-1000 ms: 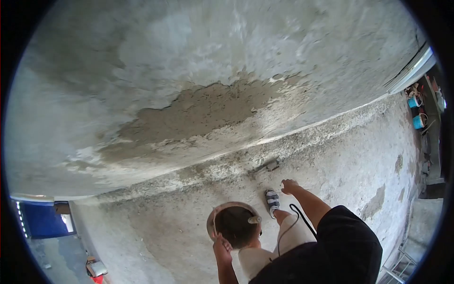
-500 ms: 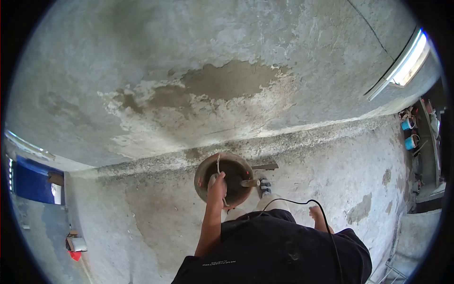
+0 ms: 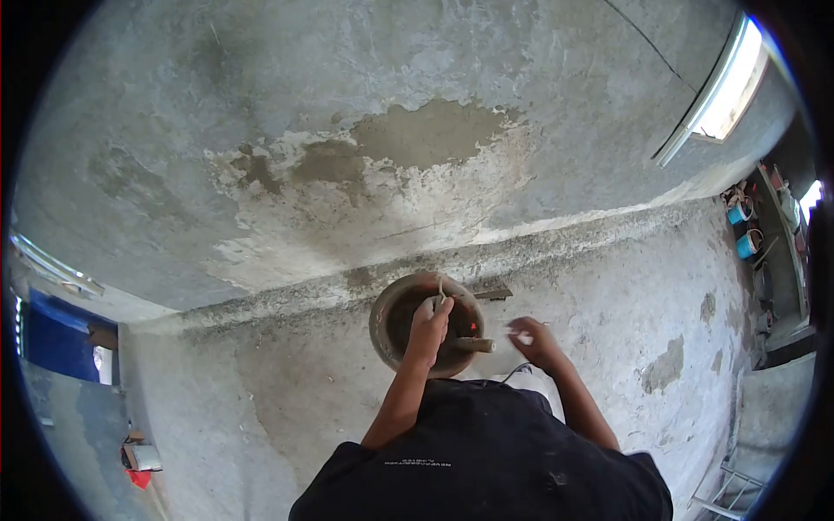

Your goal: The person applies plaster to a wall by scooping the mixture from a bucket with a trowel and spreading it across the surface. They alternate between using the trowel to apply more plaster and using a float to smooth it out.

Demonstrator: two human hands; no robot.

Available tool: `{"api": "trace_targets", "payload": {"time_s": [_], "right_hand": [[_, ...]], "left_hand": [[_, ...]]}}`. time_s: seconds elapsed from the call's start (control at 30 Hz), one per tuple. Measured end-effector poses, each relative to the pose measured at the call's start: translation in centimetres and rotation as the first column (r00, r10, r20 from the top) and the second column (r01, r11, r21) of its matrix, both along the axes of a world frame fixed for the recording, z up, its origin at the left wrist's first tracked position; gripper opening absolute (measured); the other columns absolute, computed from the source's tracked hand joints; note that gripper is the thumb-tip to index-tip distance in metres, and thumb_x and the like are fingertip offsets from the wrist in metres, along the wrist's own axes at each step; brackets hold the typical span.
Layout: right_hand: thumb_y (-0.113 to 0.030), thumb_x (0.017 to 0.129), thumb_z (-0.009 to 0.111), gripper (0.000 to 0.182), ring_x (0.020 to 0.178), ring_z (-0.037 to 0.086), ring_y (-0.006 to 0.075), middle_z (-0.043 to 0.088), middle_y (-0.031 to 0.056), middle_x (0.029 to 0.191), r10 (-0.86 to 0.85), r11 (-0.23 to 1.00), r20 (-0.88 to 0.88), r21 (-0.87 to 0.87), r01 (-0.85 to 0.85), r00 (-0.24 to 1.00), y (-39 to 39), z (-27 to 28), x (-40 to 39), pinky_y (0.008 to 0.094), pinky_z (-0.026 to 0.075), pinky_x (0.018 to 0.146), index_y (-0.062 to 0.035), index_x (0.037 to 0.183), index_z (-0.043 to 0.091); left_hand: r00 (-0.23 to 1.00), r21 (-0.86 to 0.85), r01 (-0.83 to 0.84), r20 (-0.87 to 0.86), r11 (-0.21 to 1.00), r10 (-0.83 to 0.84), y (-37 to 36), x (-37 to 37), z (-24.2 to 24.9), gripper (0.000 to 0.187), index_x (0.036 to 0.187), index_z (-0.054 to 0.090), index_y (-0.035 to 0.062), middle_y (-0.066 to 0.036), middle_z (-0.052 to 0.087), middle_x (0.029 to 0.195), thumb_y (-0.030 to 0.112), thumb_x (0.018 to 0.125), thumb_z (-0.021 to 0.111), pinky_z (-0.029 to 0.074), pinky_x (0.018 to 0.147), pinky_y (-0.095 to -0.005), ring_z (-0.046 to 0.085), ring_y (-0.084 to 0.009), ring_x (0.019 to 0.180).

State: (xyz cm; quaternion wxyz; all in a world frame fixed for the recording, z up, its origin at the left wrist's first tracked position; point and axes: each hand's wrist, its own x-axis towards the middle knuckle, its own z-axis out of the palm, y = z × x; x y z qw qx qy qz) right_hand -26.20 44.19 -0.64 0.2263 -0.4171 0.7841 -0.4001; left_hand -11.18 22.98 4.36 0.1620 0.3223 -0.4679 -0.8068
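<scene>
A round brown bucket (image 3: 382, 323) with a dark inside stands out in front of my body, close to the foot of the wall. My left hand (image 3: 429, 328) is closed around its thin, pale handle (image 3: 440, 285), above the opening. Across the right side of the rim lies a thick, light-brown tool handle (image 3: 476, 345); the rest of that tool is hidden inside the bucket. Just right of the handle's end, my right hand (image 3: 534, 341) hovers with its fingers apart and bent, holding nothing.
Ahead rises a grey plastered wall (image 3: 287, 69) with a damp, peeling patch (image 3: 430, 135). A flat dark strip (image 3: 495, 295) sticks out behind the bucket. Blue buckets (image 3: 747, 244) stand far right; a red-and-white item (image 3: 139, 460) lies far left. Metal frame (image 3: 738, 491) at lower right.
My right hand has come up from beside my body to near the tool handle. My left hand and the bucket have shifted slightly right in view.
</scene>
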Motion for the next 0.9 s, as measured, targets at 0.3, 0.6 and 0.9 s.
{"api": "trace_targets", "payload": {"time_s": [0.3,0.6,0.9], "right_hand": [[-0.025,0.081,0.062,0.021,0.096,0.061,0.0263,0.064,0.0068,0.094,0.485,0.854,-0.592,0.478,-0.204,0.644,-3.3,-5.7,1.5,0.0382,0.049,0.081,-0.0132,0.098,0.066],[-0.019,0.078,0.060,0.021,0.086,0.066,0.0249,0.068,0.0092,0.091,0.385,0.864,-0.709,0.502,0.039,0.591,6.1,-3.9,-5.9,0.0336,0.050,0.068,-0.0047,0.091,0.068],[-0.020,0.079,0.061,0.023,0.092,0.068,0.0316,0.068,0.0189,0.096,0.471,0.725,-0.340,0.675,-0.137,0.814,15.5,-0.1,-14.4,0.0440,0.052,0.080,-0.0015,0.089,0.069]], "left_hand": [[0.988,-0.240,-0.023,-0.154,0.970,-0.015,6.5,-3.9,1.8,0.024,0.080,0.048,0.0147,0.010,0.035,0.061,0.030,0.094,0.060,0.021,0.040,-0.0194,0.029,0.0002,0.045],[0.974,-0.245,0.074,-0.189,0.967,-0.123,15.9,-12.0,3.7,0.024,0.081,0.049,0.0124,0.009,0.035,0.062,0.028,0.093,0.061,0.018,0.039,-0.0195,0.027,0.0003,0.044],[0.970,-0.232,0.212,-0.069,0.949,-0.233,22.3,-17.0,1.5,0.024,0.086,0.056,0.0105,0.011,0.034,0.059,0.033,0.094,0.060,0.019,0.039,-0.0187,0.028,0.0013,0.045]]}}
